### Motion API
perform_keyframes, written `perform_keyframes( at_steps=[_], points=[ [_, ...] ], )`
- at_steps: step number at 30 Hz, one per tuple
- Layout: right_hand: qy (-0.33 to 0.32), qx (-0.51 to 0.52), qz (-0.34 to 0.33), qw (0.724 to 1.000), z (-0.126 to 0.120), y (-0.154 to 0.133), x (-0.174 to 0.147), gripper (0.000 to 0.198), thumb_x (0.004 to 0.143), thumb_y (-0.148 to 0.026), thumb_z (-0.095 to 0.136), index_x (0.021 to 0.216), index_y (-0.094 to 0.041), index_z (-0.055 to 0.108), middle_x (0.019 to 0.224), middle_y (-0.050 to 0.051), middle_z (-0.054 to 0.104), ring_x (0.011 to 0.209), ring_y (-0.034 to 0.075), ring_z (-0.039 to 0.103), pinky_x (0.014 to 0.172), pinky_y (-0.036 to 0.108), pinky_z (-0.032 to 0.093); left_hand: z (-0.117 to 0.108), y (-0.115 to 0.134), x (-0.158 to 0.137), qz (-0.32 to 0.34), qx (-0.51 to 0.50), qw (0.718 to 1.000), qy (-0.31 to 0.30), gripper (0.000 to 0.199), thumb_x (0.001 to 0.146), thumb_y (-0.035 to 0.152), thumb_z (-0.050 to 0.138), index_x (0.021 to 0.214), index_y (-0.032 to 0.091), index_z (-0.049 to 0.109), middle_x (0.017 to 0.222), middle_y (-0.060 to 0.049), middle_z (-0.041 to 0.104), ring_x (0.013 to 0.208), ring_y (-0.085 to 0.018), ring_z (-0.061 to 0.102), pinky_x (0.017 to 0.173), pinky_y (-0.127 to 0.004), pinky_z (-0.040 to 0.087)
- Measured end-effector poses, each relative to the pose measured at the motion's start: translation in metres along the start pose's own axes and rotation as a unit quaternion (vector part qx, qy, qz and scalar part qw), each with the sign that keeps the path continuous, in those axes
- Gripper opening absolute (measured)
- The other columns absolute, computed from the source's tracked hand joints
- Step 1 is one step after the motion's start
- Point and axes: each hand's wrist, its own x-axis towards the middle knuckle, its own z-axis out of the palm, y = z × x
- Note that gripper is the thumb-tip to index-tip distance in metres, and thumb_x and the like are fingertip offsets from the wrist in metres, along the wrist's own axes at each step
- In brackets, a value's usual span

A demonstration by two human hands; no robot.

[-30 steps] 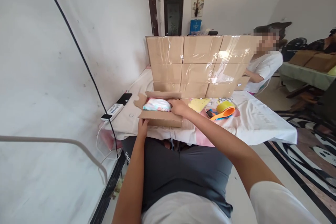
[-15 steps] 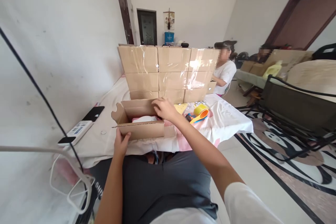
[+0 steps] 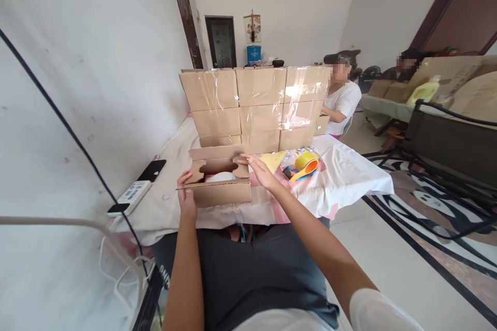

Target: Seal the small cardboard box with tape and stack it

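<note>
An open cardboard box (image 3: pixel 223 194) lies on the cloth-covered table in front of me, its end flaps folded inward and its long back flap standing up. Something white (image 3: pixel 221 176) shows inside; the rest of the contents is hidden. At the box's left end my left hand (image 3: pixel 186 191) grips the edge, fingers at the flap and thumb toward the front. My right hand (image 3: pixel 260 169) lies against the right end flap with fingers stretched out, the tips slightly blurred. To its right sits a yellow tape roll in an orange dispenser (image 3: pixel 306 165).
Behind the box stands a wall of taped cardboard boxes (image 3: pixel 260 108). A black phone (image 3: pixel 152 170) and a white device (image 3: pixel 134 192) lie at left. A person (image 3: pixel 344 101) sits beyond the stack; another is farther right. A dark chair (image 3: pixel 446 139) stands at right.
The end flaps have been folded inward. My left hand has moved up from the box's front to its left end, and my right hand from the back edge to the right flap.
</note>
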Motion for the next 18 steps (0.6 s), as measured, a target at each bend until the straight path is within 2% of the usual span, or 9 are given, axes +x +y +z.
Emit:
perform_keyframes(
  at_steps=[2,5,7,9,11,12,14,16,18],
  points=[
    [-0.007,-0.048,-0.013,0.999,0.008,0.007,0.002,0.056,0.102,-0.064,0.035,0.121,-0.026,0.071,0.126,0.007,0.071,0.141,0.022,0.046,0.126,0.044,0.027,-0.002,0.008,0.001,0.013,0.008,1.000,-0.009,0.074,0.079,0.083,0.058,0.115,0.019,0.064,0.142,-0.015,0.054,0.139,-0.032,0.048,0.120,-0.046,0.034],
    [-0.001,-0.064,-0.014,0.998,0.015,0.015,0.002,0.047,0.102,-0.056,0.037,0.116,-0.027,0.072,0.125,0.006,0.071,0.140,0.022,0.044,0.126,0.042,0.026,-0.002,0.017,0.005,-0.023,0.024,0.999,0.005,0.059,0.080,0.072,0.067,0.105,0.019,0.064,0.127,-0.011,0.060,0.126,-0.028,0.055,0.112,-0.041,0.040],
    [0.010,-0.035,0.007,0.999,0.015,0.017,0.003,0.043,0.100,-0.049,0.041,0.124,-0.026,0.068,0.131,0.006,0.069,0.139,0.022,0.046,0.125,0.042,0.028,0.003,0.020,0.010,-0.058,0.036,0.997,0.031,0.046,0.082,0.062,0.071,0.095,0.019,0.061,0.109,-0.005,0.060,0.109,-0.023,0.058,0.103,-0.037,0.045],
    [0.052,0.018,0.060,0.997,0.011,0.015,0.008,0.048,0.099,-0.046,0.043,0.139,-0.025,0.057,0.145,0.008,0.059,0.141,0.022,0.045,0.123,0.043,0.032,0.010,0.021,0.014,-0.088,0.042,0.993,0.060,0.037,0.083,0.052,0.073,0.088,0.019,0.056,0.095,-0.001,0.056,0.096,-0.019,0.057,0.095,-0.034,0.046],
    [0.104,0.075,0.113,0.985,0.005,0.009,0.017,0.057,0.099,-0.050,0.042,0.151,-0.026,0.042,0.157,0.009,0.048,0.144,0.022,0.043,0.119,0.045,0.035,0.017,0.023,0.017,-0.119,0.033,0.989,0.085,0.032,0.081,0.044,0.074,0.090,0.020,0.055,0.093,0.000,0.054,0.090,-0.017,0.055,0.089,-0.032,0.046],
    [0.119,0.097,0.123,0.980,0.002,0.006,0.023,0.060,0.099,-0.052,0.042,0.153,-0.027,0.037,0.157,0.009,0.047,0.144,0.023,0.043,0.118,0.045,0.036,0.021,0.025,0.017,-0.133,0.024,0.986,0.095,0.032,0.079,0.041,0.074,0.095,0.020,0.056,0.095,0.000,0.055,0.090,-0.017,0.055,0.087,-0.031,0.046],
    [0.124,0.127,0.107,0.978,-0.002,0.002,0.035,0.063,0.098,-0.056,0.045,0.152,-0.027,0.038,0.142,0.010,0.061,0.139,0.024,0.049,0.116,0.044,0.037,0.025,0.030,0.017,-0.155,-0.001,0.981,0.114,0.038,0.074,0.034,0.074,0.106,0.022,0.058,0.103,-0.001,0.057,0.094,-0.017,0.056,0.087,-0.030,0.046],
    [0.103,0.158,0.085,0.978,0.000,0.001,0.045,0.062,0.095,-0.059,0.050,0.146,-0.023,0.047,0.104,0.007,0.075,0.115,0.025,0.064,0.106,0.042,0.044,0.026,0.035,0.015,-0.174,-0.028,0.976,0.131,0.048,0.071,0.030,0.074,0.115,0.024,0.058,0.109,-0.002,0.057,0.098,-0.017,0.057,0.088,-0.029,0.045],
    [0.083,0.188,0.084,0.975,0.008,0.006,0.048,0.061,0.091,-0.062,0.053,0.134,-0.019,0.058,0.073,0.003,0.070,0.086,0.024,0.067,0.090,0.039,0.048,0.025,0.040,0.014,-0.194,-0.051,0.969,0.142,0.054,0.069,0.027,0.074,0.120,0.025,0.059,0.111,-0.001,0.056,0.098,-0.015,0.057,0.088,-0.028,0.044]
  ],
)
